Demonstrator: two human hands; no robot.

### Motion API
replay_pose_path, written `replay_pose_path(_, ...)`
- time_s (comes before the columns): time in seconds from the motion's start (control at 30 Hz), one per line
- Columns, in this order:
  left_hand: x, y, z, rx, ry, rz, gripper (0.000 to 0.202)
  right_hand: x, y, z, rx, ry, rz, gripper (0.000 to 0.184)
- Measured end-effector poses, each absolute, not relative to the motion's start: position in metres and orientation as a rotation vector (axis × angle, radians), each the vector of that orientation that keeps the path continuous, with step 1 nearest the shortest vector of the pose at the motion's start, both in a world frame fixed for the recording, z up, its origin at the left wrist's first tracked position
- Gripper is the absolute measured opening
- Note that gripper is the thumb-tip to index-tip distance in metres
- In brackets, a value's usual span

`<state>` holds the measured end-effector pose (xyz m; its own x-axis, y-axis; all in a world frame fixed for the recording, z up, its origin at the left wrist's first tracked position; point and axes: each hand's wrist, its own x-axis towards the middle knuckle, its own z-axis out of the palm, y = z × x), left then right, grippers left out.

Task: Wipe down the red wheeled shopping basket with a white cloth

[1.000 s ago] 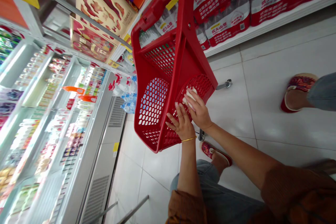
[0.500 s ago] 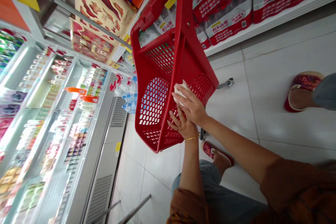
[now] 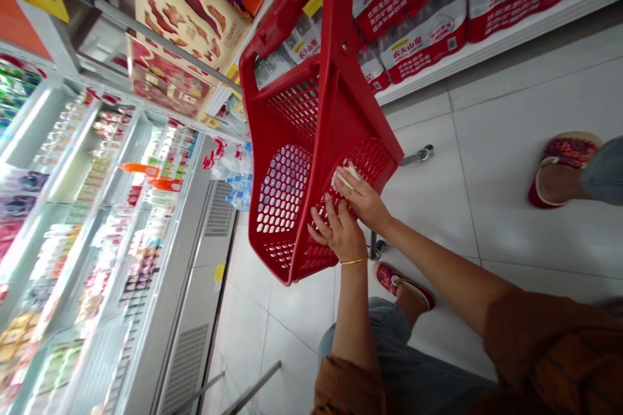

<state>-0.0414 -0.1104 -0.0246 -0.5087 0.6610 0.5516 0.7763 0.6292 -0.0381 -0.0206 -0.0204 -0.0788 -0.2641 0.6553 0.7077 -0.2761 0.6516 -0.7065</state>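
Observation:
A red plastic shopping basket (image 3: pixel 287 198) with honeycomb mesh walls is tipped on its side in front of me. My left hand (image 3: pixel 339 233), with a gold bangle at the wrist, lies with fingers spread on the basket's near rim. My right hand (image 3: pixel 363 200) presses a crumpled white cloth (image 3: pixel 344 176) against the mesh wall, fingers closed over it. The basket's red handle (image 3: pixel 292 6) points up and away from me.
An open chiller with rows of packaged goods (image 3: pixel 73 220) runs along the left. Shrink-wrapped packs of bottled water (image 3: pixel 413 19) sit on a low shelf behind the basket. White tiled floor (image 3: pixel 487 162); my foot in a red slipper (image 3: pixel 562 165) at right, another (image 3: pixel 396 280) below the basket.
My right hand slid the white cloth up and left across the basket wall, then back down to the right. The left hand stayed on the rim.

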Motion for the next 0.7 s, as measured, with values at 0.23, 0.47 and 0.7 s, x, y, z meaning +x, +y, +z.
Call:
replay_pose_path(0.23,-0.04,-0.111,-0.022,-1.08,-2.362,-0.272,0.029,-0.021,-0.046,-0.124,-0.43,-1.588,0.979,0.054)
replay_pose_path(0.47,-0.045,-0.115,-0.022,-1.105,-2.307,-0.254,0.033,-0.012,-0.056,-0.14,-0.461,-1.611,0.993,0.051)
replay_pose_path(0.7,-0.046,-0.115,-0.025,-1.075,-2.316,-0.241,0.038,-0.009,-0.041,-0.077,-0.372,-1.495,0.952,0.046)
